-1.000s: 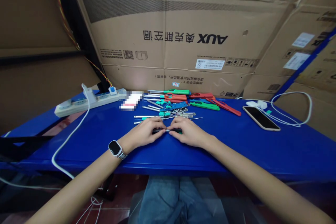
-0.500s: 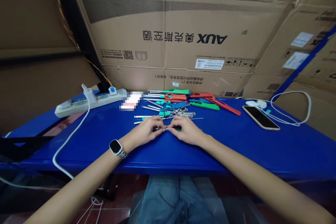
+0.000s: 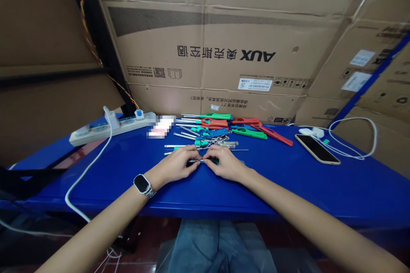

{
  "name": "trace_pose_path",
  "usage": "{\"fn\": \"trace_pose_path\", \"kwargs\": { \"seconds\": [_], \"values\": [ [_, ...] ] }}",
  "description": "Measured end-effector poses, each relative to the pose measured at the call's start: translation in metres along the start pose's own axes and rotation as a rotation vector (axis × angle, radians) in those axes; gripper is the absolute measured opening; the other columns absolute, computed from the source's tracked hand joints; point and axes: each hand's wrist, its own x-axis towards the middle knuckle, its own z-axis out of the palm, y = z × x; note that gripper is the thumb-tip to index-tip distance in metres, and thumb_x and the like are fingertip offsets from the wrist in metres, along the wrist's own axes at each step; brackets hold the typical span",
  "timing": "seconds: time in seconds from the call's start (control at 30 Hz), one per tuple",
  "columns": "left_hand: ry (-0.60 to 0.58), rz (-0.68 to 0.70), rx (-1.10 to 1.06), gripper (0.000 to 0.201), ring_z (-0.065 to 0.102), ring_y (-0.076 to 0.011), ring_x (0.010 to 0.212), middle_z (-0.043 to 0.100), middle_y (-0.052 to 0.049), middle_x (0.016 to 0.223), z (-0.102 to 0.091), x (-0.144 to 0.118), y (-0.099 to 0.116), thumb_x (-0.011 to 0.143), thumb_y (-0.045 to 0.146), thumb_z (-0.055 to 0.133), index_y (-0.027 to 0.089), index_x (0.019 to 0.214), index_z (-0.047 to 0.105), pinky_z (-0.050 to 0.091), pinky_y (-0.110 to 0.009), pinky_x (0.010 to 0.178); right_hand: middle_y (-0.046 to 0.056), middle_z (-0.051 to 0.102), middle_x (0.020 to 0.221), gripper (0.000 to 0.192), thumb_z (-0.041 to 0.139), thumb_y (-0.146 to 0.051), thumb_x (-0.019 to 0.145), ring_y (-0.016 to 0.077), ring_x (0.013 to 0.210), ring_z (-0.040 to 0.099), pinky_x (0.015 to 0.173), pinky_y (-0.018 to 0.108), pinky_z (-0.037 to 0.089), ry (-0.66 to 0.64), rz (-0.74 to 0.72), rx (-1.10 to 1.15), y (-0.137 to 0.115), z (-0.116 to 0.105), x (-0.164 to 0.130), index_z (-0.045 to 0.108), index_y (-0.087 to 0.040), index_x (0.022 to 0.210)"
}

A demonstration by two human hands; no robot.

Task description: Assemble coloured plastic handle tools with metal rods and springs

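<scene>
Blue desk (image 3: 288, 187), and near its middle both hands pinch one small screwdriver (image 3: 203, 161): the left hand (image 3: 179, 165) is closed on the metal shaft, the right hand (image 3: 224, 164) closed on the green handle, low over the desk. Just behind lies a pile of coloured tools (image 3: 221, 128); a phone (image 3: 317, 149) rests well off right.

Cardboard box (image 3: 224, 42): "AUX", upside down; white label (image 3: 255, 84): "25".
</scene>
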Motion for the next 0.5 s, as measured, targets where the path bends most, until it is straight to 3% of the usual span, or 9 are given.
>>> {"fn": "trace_pose_path", "kwargs": {
  "seconds": [0.5],
  "values": [
    [-0.016, 0.008, 0.024, 0.02, 0.061, -0.0201, 0.089, 0.062, -0.007, 0.096, -0.001, -0.0006, -0.0005, 0.096, 0.029, 0.052, 0.019, 0.091, 0.069, 0.047, -0.029, 0.081, 0.002, 0.063, 0.08, 0.011, 0.061, -0.01, 0.081, 0.0155, 0.078, 0.059, 0.074, 0.027, 0.045, 0.022, -0.016, 0.066, -0.0007, 0.0007, 0.0004, 0.065, -0.018, 0.075]
  ]
}}
